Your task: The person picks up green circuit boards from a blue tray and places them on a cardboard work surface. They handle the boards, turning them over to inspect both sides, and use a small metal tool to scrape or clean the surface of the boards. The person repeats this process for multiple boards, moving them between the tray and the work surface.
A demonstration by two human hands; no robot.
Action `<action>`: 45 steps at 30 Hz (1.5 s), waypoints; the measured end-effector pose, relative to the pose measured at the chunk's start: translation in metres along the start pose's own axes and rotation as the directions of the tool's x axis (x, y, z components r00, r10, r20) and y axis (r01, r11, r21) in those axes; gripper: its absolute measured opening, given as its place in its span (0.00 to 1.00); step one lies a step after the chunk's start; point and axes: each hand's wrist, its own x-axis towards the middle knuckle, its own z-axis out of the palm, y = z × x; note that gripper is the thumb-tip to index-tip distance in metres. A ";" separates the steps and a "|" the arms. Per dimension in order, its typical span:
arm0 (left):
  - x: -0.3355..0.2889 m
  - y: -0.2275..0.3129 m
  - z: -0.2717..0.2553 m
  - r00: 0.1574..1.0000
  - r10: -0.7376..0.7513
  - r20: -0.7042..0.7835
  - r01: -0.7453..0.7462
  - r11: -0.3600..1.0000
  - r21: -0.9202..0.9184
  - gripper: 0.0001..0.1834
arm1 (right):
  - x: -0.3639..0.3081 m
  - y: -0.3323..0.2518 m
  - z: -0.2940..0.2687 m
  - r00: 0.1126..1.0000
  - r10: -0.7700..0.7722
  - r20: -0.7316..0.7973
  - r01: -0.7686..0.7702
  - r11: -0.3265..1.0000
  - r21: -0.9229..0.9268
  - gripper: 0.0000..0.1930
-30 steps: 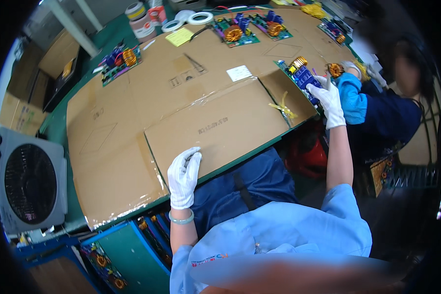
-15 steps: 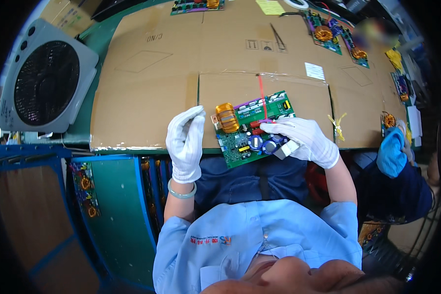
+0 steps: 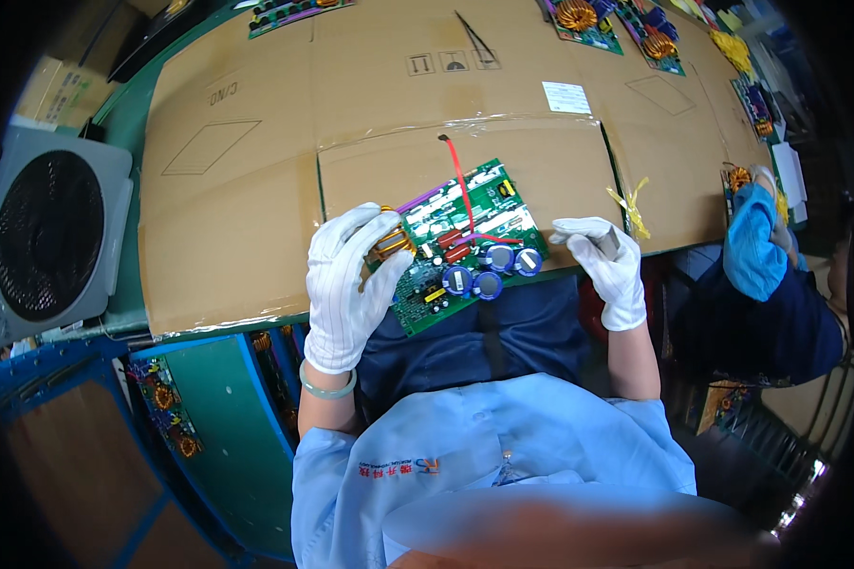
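Note:
A green circuit board (image 3: 424, 305) lies tilted at the cardboard's near edge, partly over my lap. It carries blue capacitors (image 3: 488, 285), dark red parts and a copper-wound coil (image 3: 395, 239) at its left. My left hand (image 3: 346, 270), in a white glove, has its fingers and thumb curled round that coil. A red wire (image 3: 462, 185) runs from a dark spot on the cardboard to the board's middle. To the right of the board, apart from it, my gloved right hand (image 3: 605, 266) is closed; a small greyish thing shows at its fingers, too unclear to name.
Cardboard (image 3: 237, 213) covers the bench. Tweezers (image 3: 475, 40), a white label (image 3: 566, 97) and a yellow tie (image 3: 638, 211) lie on it. More boards (image 3: 588, 28) sit at the far right. A fan (image 3: 52, 232) stands left; a co-worker's blue sleeve (image 3: 757, 242) is at right.
My left hand has come onto the coil. My right hand has let go of the board and moved off to its right. The whole view has shifted.

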 end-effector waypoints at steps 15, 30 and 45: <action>0.027 -0.012 -0.005 0.927 0.070 0.369 -0.065 0.998 -0.026 0.25 | -0.006 0.019 0.000 0.996 0.074 -0.041 -0.072 0.996 0.046 0.11; -0.045 0.084 0.066 0.982 -0.068 0.177 0.099 0.980 -0.175 0.39 | -0.017 0.010 0.019 0.984 -0.046 -0.173 0.043 0.999 -0.018 0.12; -0.061 0.025 -0.038 0.895 -0.446 -0.017 0.323 0.674 -0.665 0.13 | 0.023 -0.001 0.038 0.935 -0.295 0.199 0.354 0.816 -0.457 0.42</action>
